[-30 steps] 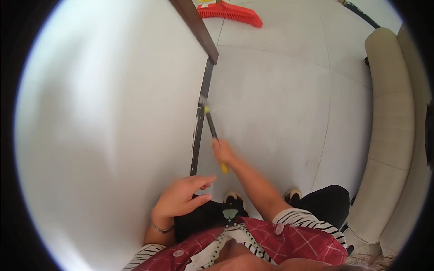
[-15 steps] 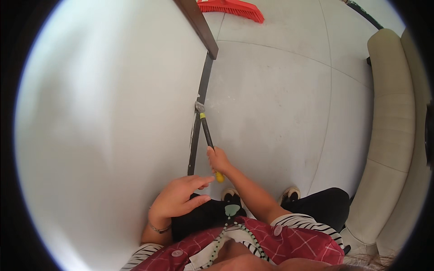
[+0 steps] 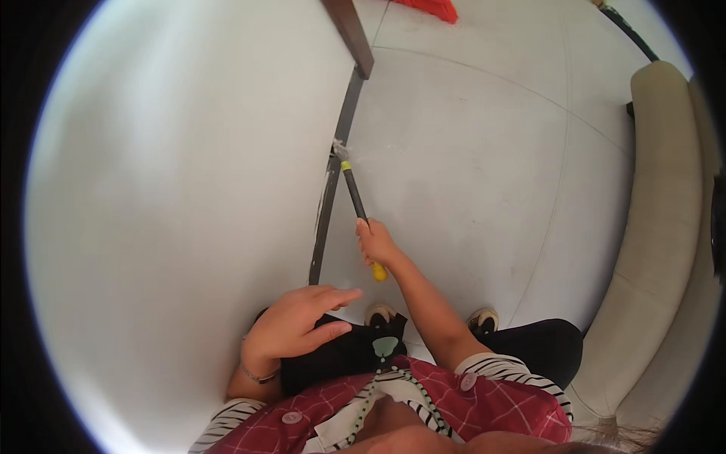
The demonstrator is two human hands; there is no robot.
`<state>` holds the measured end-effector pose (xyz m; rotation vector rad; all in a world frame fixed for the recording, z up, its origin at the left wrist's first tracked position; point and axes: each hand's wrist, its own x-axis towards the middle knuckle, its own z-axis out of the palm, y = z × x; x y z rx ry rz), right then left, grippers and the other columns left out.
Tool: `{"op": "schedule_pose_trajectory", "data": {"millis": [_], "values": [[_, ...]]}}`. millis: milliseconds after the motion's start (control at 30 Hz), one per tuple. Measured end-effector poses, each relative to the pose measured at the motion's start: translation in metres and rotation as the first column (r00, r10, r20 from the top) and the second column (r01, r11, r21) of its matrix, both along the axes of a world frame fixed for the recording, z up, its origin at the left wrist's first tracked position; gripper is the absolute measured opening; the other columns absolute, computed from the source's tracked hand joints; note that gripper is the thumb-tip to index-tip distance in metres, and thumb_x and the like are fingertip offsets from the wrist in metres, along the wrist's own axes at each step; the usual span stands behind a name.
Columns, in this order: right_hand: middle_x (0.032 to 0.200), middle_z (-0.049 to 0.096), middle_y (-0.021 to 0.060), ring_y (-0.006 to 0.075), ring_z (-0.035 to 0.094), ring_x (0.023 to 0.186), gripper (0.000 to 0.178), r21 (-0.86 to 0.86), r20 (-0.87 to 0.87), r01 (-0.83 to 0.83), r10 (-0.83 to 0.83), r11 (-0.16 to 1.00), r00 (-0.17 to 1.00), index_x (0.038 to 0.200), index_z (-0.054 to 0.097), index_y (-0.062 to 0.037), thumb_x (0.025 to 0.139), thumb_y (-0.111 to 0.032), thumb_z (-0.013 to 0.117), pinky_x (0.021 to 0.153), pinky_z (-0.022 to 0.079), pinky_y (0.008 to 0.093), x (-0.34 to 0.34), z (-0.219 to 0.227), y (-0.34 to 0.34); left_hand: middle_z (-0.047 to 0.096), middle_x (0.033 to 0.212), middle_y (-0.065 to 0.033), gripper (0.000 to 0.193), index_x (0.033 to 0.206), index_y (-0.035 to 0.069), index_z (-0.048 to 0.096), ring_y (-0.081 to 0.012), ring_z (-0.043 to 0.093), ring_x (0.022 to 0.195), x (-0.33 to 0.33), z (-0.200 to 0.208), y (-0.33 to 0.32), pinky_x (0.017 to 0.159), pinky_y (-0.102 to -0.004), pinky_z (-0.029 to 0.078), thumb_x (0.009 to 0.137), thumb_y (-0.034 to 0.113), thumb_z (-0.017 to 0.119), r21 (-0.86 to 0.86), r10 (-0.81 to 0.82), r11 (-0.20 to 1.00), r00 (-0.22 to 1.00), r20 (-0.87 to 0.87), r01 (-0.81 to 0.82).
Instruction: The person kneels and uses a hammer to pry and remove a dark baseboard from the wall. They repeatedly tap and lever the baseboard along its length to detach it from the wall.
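Note:
My right hand (image 3: 376, 244) is wrapped round the dark handle of a scraper (image 3: 354, 195), which has a yellow butt and a yellow-green collar. Its metal head touches the dark baseboard (image 3: 324, 223) where the white wall meets the floor. Pale bits show around the head, too small to make out clearly. Along the baseboard's wall side run ragged white patches. Low and to the left, my left hand (image 3: 299, 324) hangs in front of my knee, fingers stretched out and thumb apart, holding nothing.
A brown wooden post (image 3: 352, 39) stands at the baseboard's far end. Part of a red broom head (image 3: 437, 7) shows at the top edge. Along the right runs a beige padded seat (image 3: 662, 189). Pale specks lie on the grey tiled floor (image 3: 454, 174).
The scraper and my right hand have moved farther along the baseboard, away from me. My left hand stays stretched out. The view has shifted, so less of the broom shows.

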<state>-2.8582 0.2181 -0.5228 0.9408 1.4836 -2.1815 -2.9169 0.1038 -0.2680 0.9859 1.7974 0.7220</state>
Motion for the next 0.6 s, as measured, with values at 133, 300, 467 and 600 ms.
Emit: {"op": "schedule_pose_trajectory", "data": {"millis": [133,300,467,600], "values": [[0.055,0.047,0.0053,0.0171,0.047,0.038,0.043,-0.04,-0.052,0.08,-0.082,0.996,0.995,0.08,0.049,-0.0024,0.096,-0.041,0.04,0.035,0.041,0.033,-0.029,-0.008,0.014,0.062,0.096,-0.0134,0.044,0.122,0.004,0.053,-0.0287,0.06,0.083,0.0,-0.005,-0.001,0.075,-0.0365,0.049,0.08,0.011,0.065,0.015,0.005,1.0,1.0,-0.026,-0.005],[0.055,0.047,0.0056,0.0162,0.047,0.038,0.041,0.013,-0.055,0.015,-0.015,1.0,0.998,0.079,0.049,-0.0029,0.097,-0.039,0.04,0.035,0.041,0.0325,-0.01,-0.019,-0.017,0.062,0.095,-0.0136,0.045,0.123,0.004,0.053,-0.0288,0.061,0.083,-0.004,0.005,0.0,0.075,-0.0359,0.049,0.081,0.011,0.066,0.027,0.013,1.0,0.999,-0.044,-0.012],[0.056,0.046,0.0047,0.0146,0.045,0.038,0.041,-0.028,0.0,0.013,-0.013,1.0,1.0,0.081,0.048,-0.0027,0.096,-0.04,0.041,0.036,0.043,0.0317,-0.003,0.004,0.001,0.061,0.092,-0.0138,0.042,0.122,0.005,0.054,-0.0295,0.061,0.083,0.005,0.0,0.0,0.073,-0.0368,0.049,0.082,0.016,0.065,-0.005,-0.022,1.0,0.999,-0.044,0.022],[0.057,0.046,0.0045,0.0145,0.046,0.04,0.041,-0.022,-0.016,0.002,-0.002,1.0,1.0,0.083,0.048,-0.0026,0.096,-0.04,0.04,0.035,0.043,0.0312,-0.013,-0.005,0.004,0.063,0.095,-0.0136,0.046,0.124,0.004,0.053,-0.0284,0.062,0.084,-0.004,0.0,0.004,0.075,-0.0358,0.05,0.08,0.011,0.066,-0.008,-0.021,1.0,0.999,-0.034,0.021]]}}
